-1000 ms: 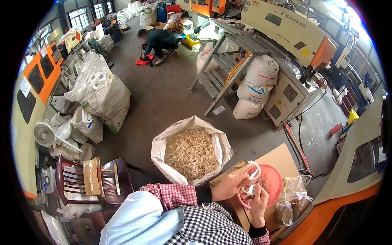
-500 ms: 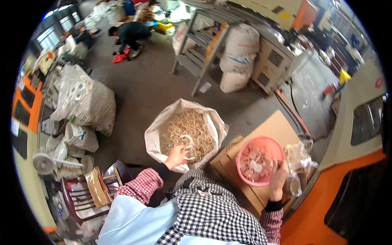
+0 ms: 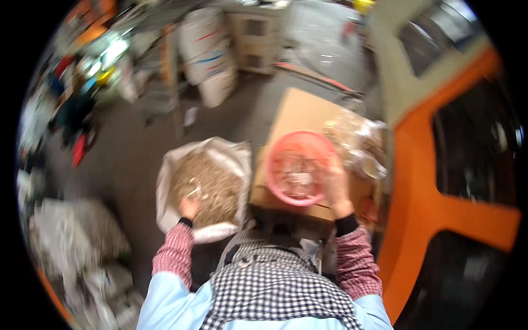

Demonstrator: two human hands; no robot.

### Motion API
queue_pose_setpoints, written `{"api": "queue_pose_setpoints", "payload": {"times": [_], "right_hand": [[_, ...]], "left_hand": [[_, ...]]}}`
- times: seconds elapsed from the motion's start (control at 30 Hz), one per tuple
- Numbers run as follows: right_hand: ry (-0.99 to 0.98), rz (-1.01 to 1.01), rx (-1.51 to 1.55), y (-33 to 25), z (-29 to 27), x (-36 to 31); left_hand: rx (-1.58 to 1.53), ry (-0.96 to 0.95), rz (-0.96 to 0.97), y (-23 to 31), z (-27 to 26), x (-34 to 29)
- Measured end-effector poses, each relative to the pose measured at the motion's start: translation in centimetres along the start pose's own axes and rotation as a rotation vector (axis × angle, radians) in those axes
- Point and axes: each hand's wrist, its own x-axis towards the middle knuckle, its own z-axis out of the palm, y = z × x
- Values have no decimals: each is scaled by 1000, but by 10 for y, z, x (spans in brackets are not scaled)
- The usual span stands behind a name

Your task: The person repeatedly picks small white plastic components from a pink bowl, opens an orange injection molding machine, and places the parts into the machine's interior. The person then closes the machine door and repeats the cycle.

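Left grip at sack, a second ago over bowl

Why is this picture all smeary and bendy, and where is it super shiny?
Head view: nearly everything is blurred, even the left hand at the white sack, probably from camera movement; head view: the fisheye lens bends the orange machine frame and leaves black corners; head view: glare shines off the clear plastic beside the pink bowl.
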Motion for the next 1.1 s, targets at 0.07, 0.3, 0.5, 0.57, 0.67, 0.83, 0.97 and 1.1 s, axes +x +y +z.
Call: {"api": "queue_pose_setpoints", "payload": {"times": [0.07,0.3,0.5,0.57,0.67,0.83,0.97,1.1], "right_hand": [[156,15,142,-10,2,-21],[510,-91,167,-52,-70,-148],[945,183,-246,-110,-170,-292],[1028,238,-379,-136,-201,-347],[949,403,-648,-196,-237,-418],[1543,996,-1535,-239,-296,-475],[1358,1268,-1687,-229,-376,-546],[1205,1374,-1928,-223,-413,-579]], "left_hand": [[206,3,268,28,3,3],[289,-919,1197,223,24,-141],[-136,-1333,1955,353,-3,-375],[-71,-1546,2182,360,-12,-452],[-160,-1803,2421,350,-30,-540],[-386,-1792,2574,323,-50,-627],[-336,-2019,2459,310,-49,-662],[-209,-2260,2255,306,-43,-680]]}}
